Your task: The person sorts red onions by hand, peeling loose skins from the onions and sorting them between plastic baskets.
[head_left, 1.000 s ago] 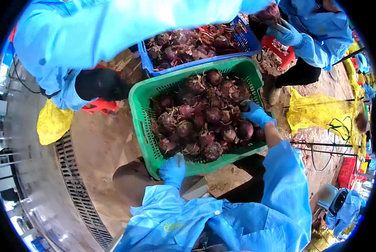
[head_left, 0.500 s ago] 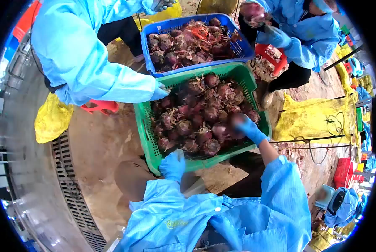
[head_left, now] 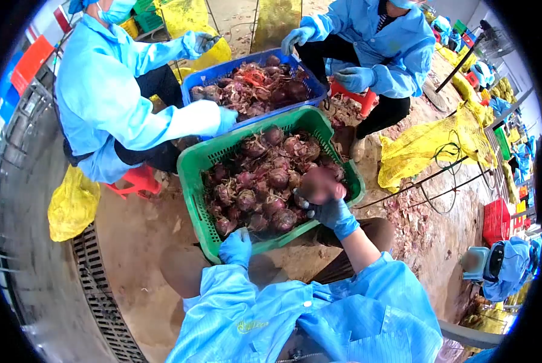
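A green plastic crate (head_left: 193,202) full of red onions (head_left: 278,178) with dry, loose skins stands before my knees. Above its right front part, my right hand (head_left: 333,214) in a blue glove is closed on a red onion (head_left: 317,184), which is blurred. My left hand (head_left: 236,248), gloved too, lies at the crate's front left edge. Its fingers are curled, and what they hold, if anything, is hidden.
Behind stands a blue crate (head_left: 319,91) of onions. One co-worker (head_left: 120,97) reaches towards it from the left; another co-worker (head_left: 392,54) sits at the right. Yellow mesh sacks (head_left: 428,145) hang on a metal frame. A floor drain grate (head_left: 98,290) runs at left.
The view has tilted and shifted. My right hand has turned and lifted the onion nearer to me. The left co-worker's hand has moved from the green crate towards the blue one.
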Available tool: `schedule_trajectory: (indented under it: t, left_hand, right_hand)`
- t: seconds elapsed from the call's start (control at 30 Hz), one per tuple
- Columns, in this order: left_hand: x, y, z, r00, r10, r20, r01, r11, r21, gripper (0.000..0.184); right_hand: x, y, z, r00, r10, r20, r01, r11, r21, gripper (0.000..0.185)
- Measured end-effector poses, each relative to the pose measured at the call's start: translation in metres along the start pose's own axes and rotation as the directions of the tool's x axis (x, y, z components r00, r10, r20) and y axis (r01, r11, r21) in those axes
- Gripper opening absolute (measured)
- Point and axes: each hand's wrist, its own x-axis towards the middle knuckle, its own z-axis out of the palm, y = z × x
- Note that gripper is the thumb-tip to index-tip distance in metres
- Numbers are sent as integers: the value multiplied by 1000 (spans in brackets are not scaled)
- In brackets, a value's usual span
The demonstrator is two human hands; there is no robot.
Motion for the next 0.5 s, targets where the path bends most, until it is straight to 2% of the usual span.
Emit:
schedule_trajectory:
  t: [0.1,0.13,0.2,0.3,0.33,0.4,0.5]
  left_hand:
    - [0,-3,3,1000,5,5,-5,1000,-29,42]
    - [1,-2,3,1000,10,1,-10,1000,-25,42]
    - [3,-1,4,997,-65,41,62,997,52,43]
    - [1,0,3,999,-35,5,35,999,35,43]
    - [2,0,4,1000,-31,4,31,999,39,43]
    - [5,-2,7,997,-68,48,65,996,54,43]
    - [4,-2,6,997,-63,41,60,994,91,45]
  right_hand:
    - [-5,12,-10,998,-54,-38,54,999,-5,74]
    - [-7,9,-7,995,-88,-47,81,986,-143,76]
    - [-13,4,4,991,-125,-52,106,955,-276,79]
    - [-12,9,19,928,-369,-57,335,889,-311,75]
    - [-9,10,14,926,-373,-59,339,889,-309,75]
    - [-3,10,2,912,-370,-176,286,883,-372,70]
    - [7,-5,-6,795,-497,-349,188,748,-636,59]
